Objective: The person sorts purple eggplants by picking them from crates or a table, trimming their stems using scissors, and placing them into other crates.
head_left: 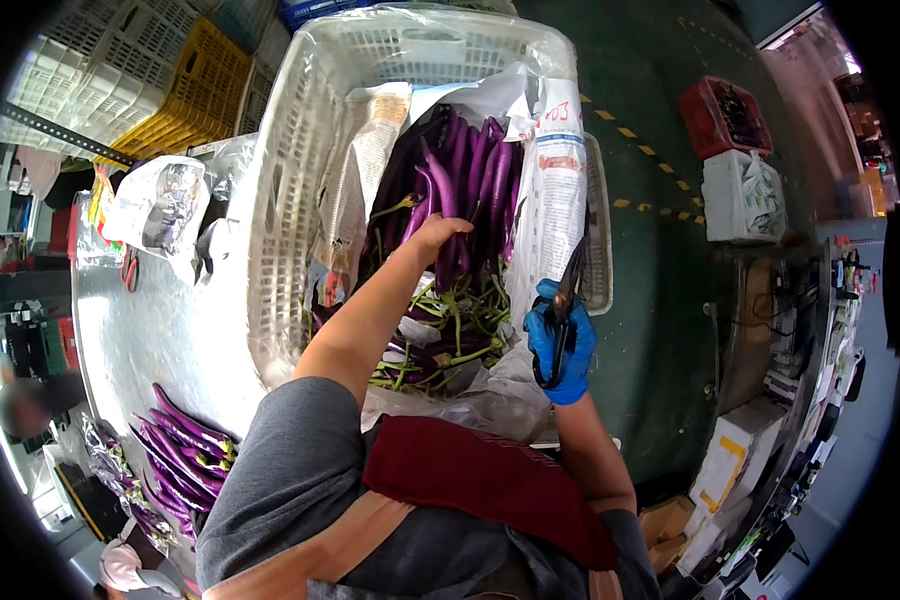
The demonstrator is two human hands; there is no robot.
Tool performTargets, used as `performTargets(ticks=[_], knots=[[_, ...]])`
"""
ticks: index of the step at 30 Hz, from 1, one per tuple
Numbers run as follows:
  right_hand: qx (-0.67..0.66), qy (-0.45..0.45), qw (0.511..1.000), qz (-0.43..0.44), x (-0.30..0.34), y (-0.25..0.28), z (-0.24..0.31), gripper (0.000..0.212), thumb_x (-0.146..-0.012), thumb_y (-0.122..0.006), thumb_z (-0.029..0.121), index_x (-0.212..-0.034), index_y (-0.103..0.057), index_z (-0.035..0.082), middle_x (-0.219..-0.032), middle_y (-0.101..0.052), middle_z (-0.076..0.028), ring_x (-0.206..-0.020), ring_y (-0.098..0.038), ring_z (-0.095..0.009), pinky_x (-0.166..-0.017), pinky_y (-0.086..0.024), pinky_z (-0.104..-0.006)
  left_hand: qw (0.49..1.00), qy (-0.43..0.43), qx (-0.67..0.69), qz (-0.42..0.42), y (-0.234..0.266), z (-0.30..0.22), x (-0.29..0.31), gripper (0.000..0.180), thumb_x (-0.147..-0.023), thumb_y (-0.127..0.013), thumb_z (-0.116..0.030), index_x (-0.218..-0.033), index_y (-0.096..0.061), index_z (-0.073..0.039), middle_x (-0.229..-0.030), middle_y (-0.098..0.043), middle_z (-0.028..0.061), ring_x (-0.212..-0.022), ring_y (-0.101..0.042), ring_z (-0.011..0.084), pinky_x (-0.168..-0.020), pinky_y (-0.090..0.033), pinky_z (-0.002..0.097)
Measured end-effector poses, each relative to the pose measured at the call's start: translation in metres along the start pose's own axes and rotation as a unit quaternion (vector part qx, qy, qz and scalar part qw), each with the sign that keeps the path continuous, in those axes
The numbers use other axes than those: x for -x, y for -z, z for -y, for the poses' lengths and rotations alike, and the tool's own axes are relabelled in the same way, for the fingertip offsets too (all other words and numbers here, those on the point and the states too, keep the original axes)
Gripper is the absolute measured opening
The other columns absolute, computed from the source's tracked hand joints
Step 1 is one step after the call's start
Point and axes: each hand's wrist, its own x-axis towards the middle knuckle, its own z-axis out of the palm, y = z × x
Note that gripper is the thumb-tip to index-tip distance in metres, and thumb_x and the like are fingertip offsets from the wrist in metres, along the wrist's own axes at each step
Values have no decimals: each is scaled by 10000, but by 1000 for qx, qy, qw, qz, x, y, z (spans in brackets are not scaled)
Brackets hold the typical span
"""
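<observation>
Bare and reaching into the white plastic crate (280, 200), my left hand (440, 236) is closed around a long purple eggplant (438, 185). Its fingers are partly hidden behind the back of the hand. More eggplants (490, 170) lie side by side in the crate, with green stems (455, 310) toward the near end. In a blue glove, my right hand (562, 345) grips black-handled scissors (572, 280), blades pointing away from me, at the crate's right side. Newspaper sheets (560, 190) and clear plastic line the crate.
A pile of eggplants (185, 455) lies on the metal table (150, 340) at the left. Red-handled scissors (130, 270) rest farther back there. Yellow crates (205, 85) are stacked at the far left. A red crate (725, 115) and white box (735, 200) stand on the floor at right.
</observation>
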Motion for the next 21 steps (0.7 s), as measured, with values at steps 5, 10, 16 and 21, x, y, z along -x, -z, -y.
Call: performTargets(ticks=[5, 10, 16, 21], knots=[[17, -6, 1000, -18, 0, -3, 1, 346, -882, -458, 241, -1080, -527, -34, -730, -567, -97, -650, -564, -150, -660, -509, -254, 992, -78, 17, 93, -11, 5, 15, 454, -672, -632, -88, -1089, -485, 12, -893, -590, 108, -805, -593, 217, -748, -485, 345], [-7, -13, 1000, -7, 0, 2, 0, 356, -882, -453, 247, -1084, -523, -38, -733, -565, -95, -693, -568, -145, -667, -509, -261, 994, -43, -13, 98, -12, 6, 10, 467, -633, -640, -71, -1067, -488, 9, -883, -592, 103, -818, -588, 203, -768, -474, 312], [121, 35, 992, -33, 2, -3, -2, 407, -869, -470, 294, -1088, -519, -46, -777, -571, -105, -681, -554, -149, -680, -499, -273, 984, -176, -44, -1, 4, 25, -36, 563, -619, -683, -165, -1119, -476, -10, -960, -565, 108, -907, -553, 239, -821, -442, 344], [20, 1, 1000, -22, 1, 3, -3, 402, -868, -472, 289, -1092, -519, -42, -785, -573, -105, -669, -547, -155, -722, -486, -296, 883, -107, -415, -190, -29, 10, -24, 736, -602, -678, -346, -1241, -420, -87, -1186, -412, 206, -1085, -444, 336, -926, -369, 380]])
